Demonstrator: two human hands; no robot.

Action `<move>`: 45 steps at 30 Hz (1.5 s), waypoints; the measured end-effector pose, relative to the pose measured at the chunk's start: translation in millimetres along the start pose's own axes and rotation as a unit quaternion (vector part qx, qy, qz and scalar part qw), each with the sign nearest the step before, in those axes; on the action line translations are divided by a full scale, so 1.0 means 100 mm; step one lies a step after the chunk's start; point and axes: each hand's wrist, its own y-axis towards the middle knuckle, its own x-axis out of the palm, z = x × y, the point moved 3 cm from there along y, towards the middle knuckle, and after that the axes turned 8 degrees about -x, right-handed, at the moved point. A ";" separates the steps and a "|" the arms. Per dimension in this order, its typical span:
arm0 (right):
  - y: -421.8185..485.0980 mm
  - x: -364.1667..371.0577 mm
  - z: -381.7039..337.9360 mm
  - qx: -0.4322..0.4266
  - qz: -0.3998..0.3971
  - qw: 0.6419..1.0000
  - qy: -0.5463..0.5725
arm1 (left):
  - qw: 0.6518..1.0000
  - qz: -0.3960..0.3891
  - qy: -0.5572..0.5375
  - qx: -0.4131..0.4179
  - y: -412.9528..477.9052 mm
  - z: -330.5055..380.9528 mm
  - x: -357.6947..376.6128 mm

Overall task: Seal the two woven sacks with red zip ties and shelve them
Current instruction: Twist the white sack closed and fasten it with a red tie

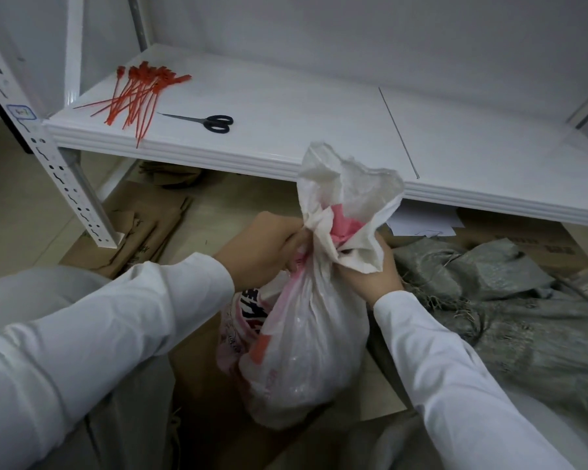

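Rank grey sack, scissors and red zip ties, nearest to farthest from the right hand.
1. Grey woven sack, on the floor beside the right hand.
2. Scissors, up-left on the shelf.
3. Red zip ties, farther left on the shelf.

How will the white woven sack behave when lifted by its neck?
Likely floppy: the white sack crumples where the left hand and right hand grip it. Its bulging body would probably sag. The glossy weave may slip.
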 end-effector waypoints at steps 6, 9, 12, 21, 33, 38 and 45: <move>0.11 0.18 0.05 0.029 -0.104 0.992 -0.060 | 0.996 0.061 0.061 -0.030 0.05 -0.08 -0.08; 0.05 0.17 -0.05 0.050 -0.149 0.988 -0.008 | 0.993 0.091 0.070 -0.025 0.06 -0.08 -0.11; 0.06 0.18 -0.02 0.044 -0.114 0.992 0.042 | 0.990 0.137 0.034 -0.021 0.09 -0.14 -0.15; 0.09 0.08 0.01 0.038 -0.056 0.998 0.012 | 0.983 0.173 -0.063 -0.023 0.11 -0.01 -0.30; 0.03 0.17 -0.03 0.023 -0.090 0.995 0.032 | 0.975 -0.060 -0.141 -0.163 0.12 0.07 -0.23; 0.06 0.21 -0.07 -0.015 -0.100 0.995 0.025 | 0.949 -0.152 -0.168 -0.218 0.09 0.12 -0.17; -0.02 0.19 -0.13 0.004 -0.182 0.983 -0.011 | 0.947 -0.167 -0.130 -0.242 0.06 0.10 -0.23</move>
